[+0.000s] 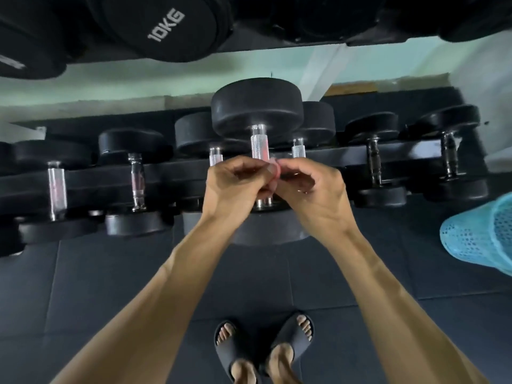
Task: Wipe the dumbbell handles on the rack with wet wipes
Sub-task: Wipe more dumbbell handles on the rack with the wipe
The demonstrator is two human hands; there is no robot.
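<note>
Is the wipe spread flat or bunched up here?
Bunched up. The wipe shows only as a small pale wad pinched between the left hand and right hand, at the dumbbell handle.

Dumbbell handle [259, 146]: bright metal, knurled rough mid-section, smooth polished collar. Dumbbell heads [256, 106]: matt black rubber, dusty. Rack rail [346, 159]: black painted metal, semi-gloss. Floor tiles [97, 273]: dark matt rubber, fine texture. Basket [476, 234]: blue perforated plastic. Slides [291, 331]: matt black foam-like.
</note>
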